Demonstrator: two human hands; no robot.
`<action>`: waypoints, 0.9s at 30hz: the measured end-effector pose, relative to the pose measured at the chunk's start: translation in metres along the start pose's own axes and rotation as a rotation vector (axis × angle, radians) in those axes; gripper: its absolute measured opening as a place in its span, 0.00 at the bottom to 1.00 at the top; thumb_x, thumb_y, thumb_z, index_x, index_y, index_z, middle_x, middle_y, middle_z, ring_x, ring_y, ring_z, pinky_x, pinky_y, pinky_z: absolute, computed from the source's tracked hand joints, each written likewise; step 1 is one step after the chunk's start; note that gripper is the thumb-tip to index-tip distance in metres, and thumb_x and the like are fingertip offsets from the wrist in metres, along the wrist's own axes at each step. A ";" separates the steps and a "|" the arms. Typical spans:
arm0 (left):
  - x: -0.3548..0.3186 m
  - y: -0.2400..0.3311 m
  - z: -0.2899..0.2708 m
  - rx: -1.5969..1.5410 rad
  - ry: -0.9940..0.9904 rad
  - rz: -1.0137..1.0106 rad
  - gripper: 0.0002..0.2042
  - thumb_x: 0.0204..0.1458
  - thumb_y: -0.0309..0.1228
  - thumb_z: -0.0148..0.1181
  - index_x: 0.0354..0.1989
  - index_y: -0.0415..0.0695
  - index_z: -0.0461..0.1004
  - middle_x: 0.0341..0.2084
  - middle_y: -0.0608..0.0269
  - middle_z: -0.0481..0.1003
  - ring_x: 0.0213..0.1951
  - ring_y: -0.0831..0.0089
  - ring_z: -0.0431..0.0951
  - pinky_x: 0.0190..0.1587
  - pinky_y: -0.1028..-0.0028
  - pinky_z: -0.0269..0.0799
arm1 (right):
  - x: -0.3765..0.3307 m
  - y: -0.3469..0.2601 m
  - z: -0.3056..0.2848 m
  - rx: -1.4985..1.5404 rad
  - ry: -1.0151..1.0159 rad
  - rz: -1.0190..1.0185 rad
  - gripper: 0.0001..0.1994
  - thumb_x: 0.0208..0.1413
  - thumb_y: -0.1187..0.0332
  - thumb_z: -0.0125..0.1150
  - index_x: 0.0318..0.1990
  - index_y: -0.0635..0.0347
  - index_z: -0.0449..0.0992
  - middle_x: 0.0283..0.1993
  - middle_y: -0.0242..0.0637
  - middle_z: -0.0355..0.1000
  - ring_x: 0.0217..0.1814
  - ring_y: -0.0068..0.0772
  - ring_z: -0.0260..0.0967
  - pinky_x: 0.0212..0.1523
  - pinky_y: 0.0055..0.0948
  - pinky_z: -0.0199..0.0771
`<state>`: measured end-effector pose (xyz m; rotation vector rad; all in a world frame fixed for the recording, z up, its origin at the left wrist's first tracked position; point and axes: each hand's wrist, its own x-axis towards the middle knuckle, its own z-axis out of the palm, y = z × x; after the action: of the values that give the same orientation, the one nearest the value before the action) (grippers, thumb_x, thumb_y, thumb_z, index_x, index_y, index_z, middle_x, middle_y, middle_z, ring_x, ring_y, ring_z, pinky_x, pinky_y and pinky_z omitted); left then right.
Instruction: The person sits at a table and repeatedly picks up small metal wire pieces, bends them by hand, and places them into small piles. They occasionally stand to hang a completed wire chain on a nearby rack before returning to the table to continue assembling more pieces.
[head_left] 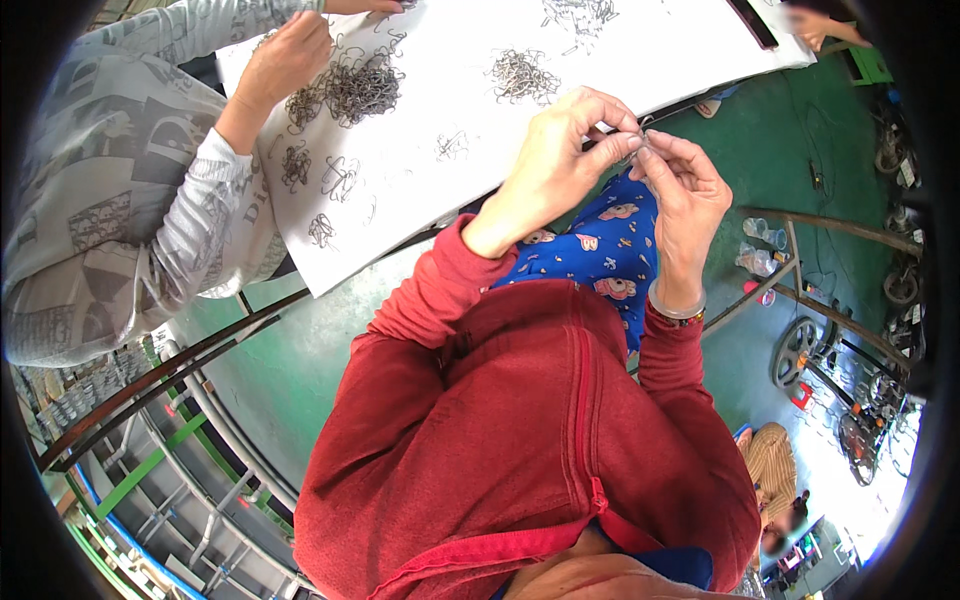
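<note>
My left hand [570,150] and my right hand [687,195] meet just past the table's edge, above my blue patterned trousers. Thumb and fingertips of both are pinched together around a small bent wire hook [645,125], mostly covered by the fingers. On the white tabletop [430,195] to the left of my hands lie piles of similar dark metal hooks. The closest are a medium pile of hooks [524,76] and a small, thin pile of hooks [451,146]. A large heap of hooks [362,88] lies farther left.
A co-worker in a printed grey-white top [150,190] sits at the left, a hand [290,65] over the large heap. Another person's hand [815,25] shows at the far right. A metal frame [795,260], plastic cups [765,235] and wheeled equipment [795,350] stand to my right.
</note>
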<state>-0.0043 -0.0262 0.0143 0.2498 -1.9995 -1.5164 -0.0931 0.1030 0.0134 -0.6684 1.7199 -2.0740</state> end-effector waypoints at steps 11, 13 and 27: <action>0.001 -0.006 0.009 0.076 0.109 0.092 0.06 0.48 0.20 0.62 0.33 0.40 0.73 0.32 0.62 0.74 0.37 0.69 0.74 0.40 0.72 0.71 | 0.009 0.001 0.003 -0.050 -0.006 -0.064 0.07 0.50 0.85 0.60 0.38 0.73 0.77 0.34 0.37 0.74 0.32 0.22 0.73 0.33 0.18 0.75; 0.000 -0.005 0.012 0.113 0.128 0.073 0.05 0.48 0.20 0.62 0.33 0.39 0.73 0.32 0.61 0.75 0.37 0.69 0.74 0.40 0.72 0.71 | 0.008 -0.001 0.001 -0.081 -0.025 -0.063 0.07 0.50 0.85 0.60 0.38 0.73 0.77 0.35 0.37 0.74 0.32 0.21 0.73 0.33 0.18 0.75; -0.016 0.005 0.014 -0.062 0.147 -0.068 0.03 0.55 0.20 0.56 0.36 0.37 0.71 0.33 0.58 0.79 0.40 0.72 0.79 0.43 0.75 0.74 | 0.108 0.038 0.008 -0.503 -0.346 -0.369 0.12 0.51 0.83 0.56 0.43 0.68 0.77 0.38 0.41 0.76 0.36 0.28 0.73 0.39 0.24 0.72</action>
<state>0.0017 -0.0052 0.0107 0.3959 -1.8433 -1.5530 -0.1783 0.0290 -0.0093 -1.4964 2.0255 -1.5867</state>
